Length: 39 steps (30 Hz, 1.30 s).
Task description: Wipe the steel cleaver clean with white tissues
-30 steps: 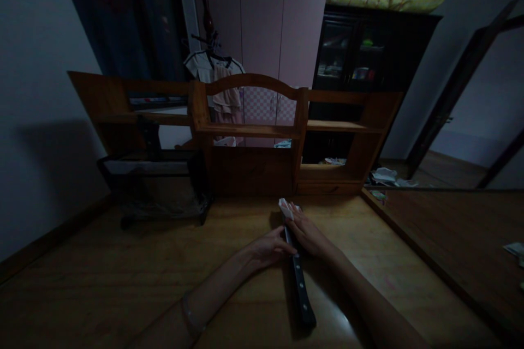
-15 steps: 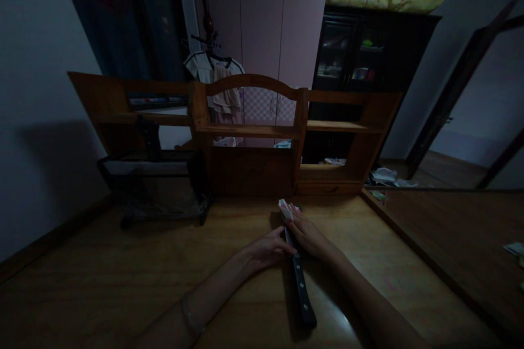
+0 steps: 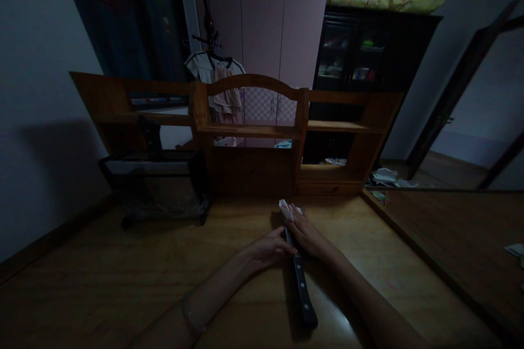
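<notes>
A knife (image 3: 303, 294) with a black, riveted handle lies on the wooden desk, its handle pointing toward me. My left hand (image 3: 268, 248) holds the knife from the left, thumb and fingers at the blade close to the handle. From the right, my right hand (image 3: 305, 229) presses a white tissue (image 3: 285, 209) over the far part of the blade. Its fingers extend forward on top of the tissue. The blade's tip is hidden under the tissue and fingers. The room is dim, so fine detail of the fingers is hard to make out.
A wooden shelf unit (image 3: 254, 132) stands along the desk's (image 3: 229, 305) back edge. At the left is a black-framed stand (image 3: 164, 166) with a dark handle sticking up. A raised wooden edge (image 3: 409, 240) borders the desk on the right. Cabinets stand farther back.
</notes>
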Available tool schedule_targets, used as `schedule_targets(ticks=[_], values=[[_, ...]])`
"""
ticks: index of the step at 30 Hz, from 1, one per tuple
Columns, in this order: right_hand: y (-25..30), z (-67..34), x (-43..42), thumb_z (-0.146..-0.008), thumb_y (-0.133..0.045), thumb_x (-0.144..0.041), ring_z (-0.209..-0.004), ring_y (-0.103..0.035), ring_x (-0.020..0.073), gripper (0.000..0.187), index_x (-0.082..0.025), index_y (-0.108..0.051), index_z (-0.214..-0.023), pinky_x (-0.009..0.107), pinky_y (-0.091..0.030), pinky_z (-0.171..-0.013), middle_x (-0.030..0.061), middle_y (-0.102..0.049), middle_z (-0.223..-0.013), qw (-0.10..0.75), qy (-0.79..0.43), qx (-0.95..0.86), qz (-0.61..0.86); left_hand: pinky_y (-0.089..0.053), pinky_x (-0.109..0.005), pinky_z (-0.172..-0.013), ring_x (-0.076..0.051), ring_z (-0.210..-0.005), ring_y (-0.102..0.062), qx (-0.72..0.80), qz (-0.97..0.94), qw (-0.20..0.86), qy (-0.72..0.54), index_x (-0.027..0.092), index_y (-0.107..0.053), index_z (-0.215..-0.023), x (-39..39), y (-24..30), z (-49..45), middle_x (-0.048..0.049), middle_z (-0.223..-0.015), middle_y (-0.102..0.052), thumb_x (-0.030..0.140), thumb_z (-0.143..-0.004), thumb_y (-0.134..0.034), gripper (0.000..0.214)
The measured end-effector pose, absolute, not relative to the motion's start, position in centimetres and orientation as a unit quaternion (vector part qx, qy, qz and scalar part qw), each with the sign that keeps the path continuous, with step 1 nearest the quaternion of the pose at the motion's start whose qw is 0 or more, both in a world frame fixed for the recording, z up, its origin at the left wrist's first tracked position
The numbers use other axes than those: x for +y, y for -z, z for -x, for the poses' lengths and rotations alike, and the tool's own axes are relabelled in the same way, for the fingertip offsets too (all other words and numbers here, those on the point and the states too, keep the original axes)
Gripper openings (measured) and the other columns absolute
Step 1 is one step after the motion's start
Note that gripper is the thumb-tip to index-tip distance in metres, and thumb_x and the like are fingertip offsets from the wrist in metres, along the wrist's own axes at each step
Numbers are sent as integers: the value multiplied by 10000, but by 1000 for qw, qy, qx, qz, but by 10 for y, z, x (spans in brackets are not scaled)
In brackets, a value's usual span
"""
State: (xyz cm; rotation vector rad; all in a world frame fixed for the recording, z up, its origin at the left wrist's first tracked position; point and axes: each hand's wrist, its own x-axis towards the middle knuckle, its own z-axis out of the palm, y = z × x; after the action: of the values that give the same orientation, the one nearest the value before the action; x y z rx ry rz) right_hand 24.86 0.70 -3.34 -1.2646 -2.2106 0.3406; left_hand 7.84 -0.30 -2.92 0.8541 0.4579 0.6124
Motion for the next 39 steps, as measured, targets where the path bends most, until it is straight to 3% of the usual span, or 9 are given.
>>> schedule_targets(ticks=[5, 10, 21, 26, 33, 39], values=[[33, -249, 7, -1001, -236, -434, -1444, -127, 224, 516, -310, -166, -1498, 530, -81, -1167, 4, -216, -1554, 270, -122, -825, 481, -456, -275, -833, -185, -961, -623, 206, -404, 842, -292, 173, -602, -1088, -2, 32, -78, -49, -989, -640, -77, -561, -678, 589], [33, -249, 7, -1002, -235, -429, -1446, -118, 195, 523, -289, -163, -1501, 461, -126, -1182, 2, -175, -1565, 279, -126, -833, 462, -454, -290, -832, -186, -923, -629, 228, -400, 838, -292, 168, -608, -1039, -3, 30, -79, -40, -948, -636, -73, -548, -686, 553], [22, -245, 2, -1006, -231, -412, -1443, -125, 174, 506, -297, -185, -1496, 431, -139, -1188, -15, -154, -1566, 294, -148, -839, 432, -458, -257, -807, -181, -921, -633, 237, -396, 836, -296, 142, -598, -983, -8, 21, -80, -61, -970, -657, -62, -517, -710, 521], [17, -246, -1, -1004, -229, -419, -1437, -157, 170, 499, -284, -247, -1485, 410, -159, -1188, -6, -211, -1554, 306, -156, -834, 432, -456, -250, -793, -166, -882, -632, 253, -390, 836, -293, 152, -603, -1011, -9, 18, -79, -49, -953, -654, -72, -500, -710, 569], [32, -257, 9, -994, -235, -457, -1436, -141, 215, 534, -245, -264, -1483, 468, -188, -1174, 34, -211, -1551, 298, -119, -801, 505, -455, -260, -740, -137, -747, -620, 216, -409, 838, -290, 165, -611, -1090, -7, 18, -79, -31, -885, -651, -61, -510, -721, 633], [23, -241, 3, -1006, -202, -410, -1441, -130, 185, 511, -271, -198, -1498, 445, -160, -1184, 6, -172, -1563, 286, -105, -835, 458, -462, -265, -781, -178, -880, -639, 238, -406, 832, -293, 161, -620, -1005, -6, 22, -79, -46, -952, -660, -61, -504, -717, 556]])
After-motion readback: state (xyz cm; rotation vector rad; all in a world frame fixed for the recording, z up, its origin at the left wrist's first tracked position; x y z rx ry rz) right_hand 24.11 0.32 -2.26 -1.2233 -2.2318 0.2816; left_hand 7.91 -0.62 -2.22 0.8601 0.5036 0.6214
